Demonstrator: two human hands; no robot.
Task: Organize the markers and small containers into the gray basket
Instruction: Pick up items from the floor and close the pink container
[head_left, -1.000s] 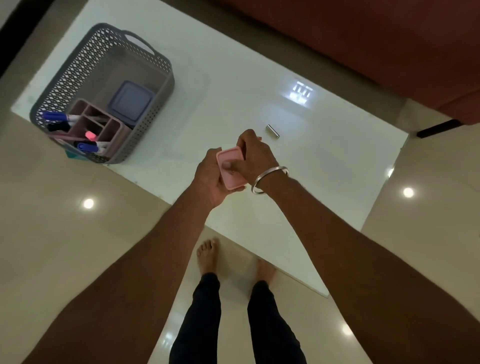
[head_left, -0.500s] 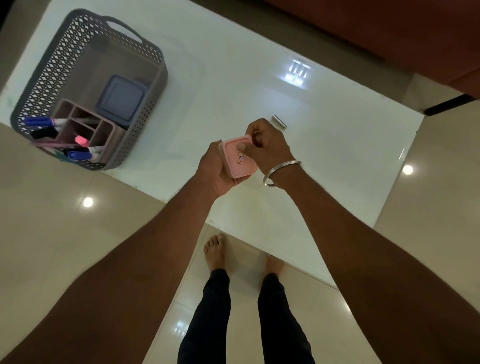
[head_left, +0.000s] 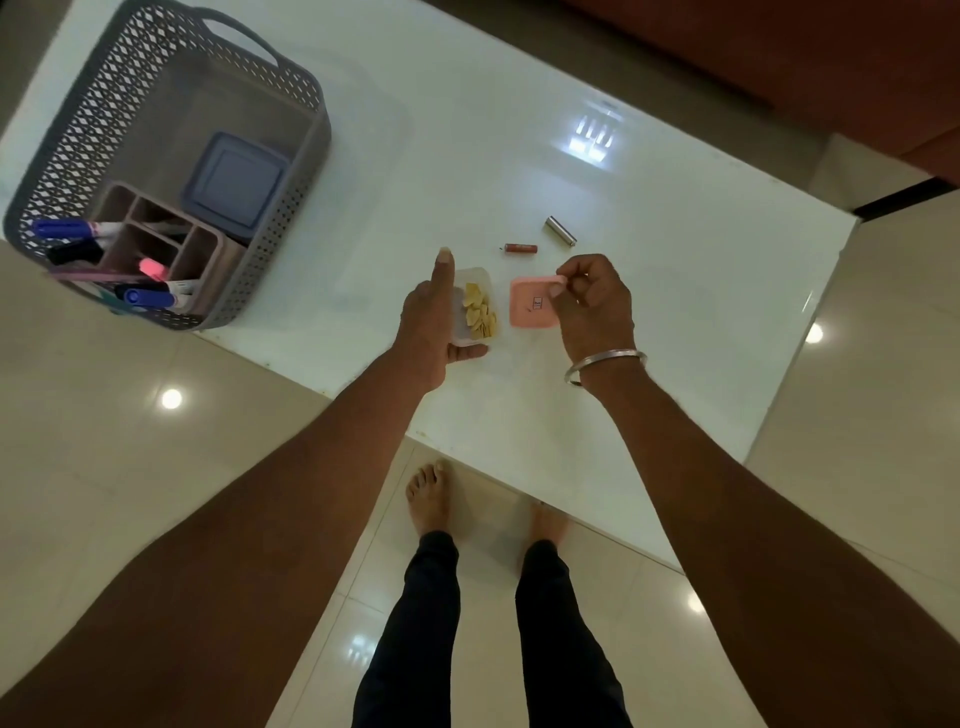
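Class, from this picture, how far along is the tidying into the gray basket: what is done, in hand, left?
Done: markers and a lidded container sit in the gray basket. In hand: the left hand holds the open clear container, the right hand pinches its pink lid. Left: closing and basketing it; a red stick and metal tube lie loose.

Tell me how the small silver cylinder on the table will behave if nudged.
The silver cylinder lies on its side on the glossy white table, so it will probably roll. It looks metallic, so likely stiff and slippery to pinch.
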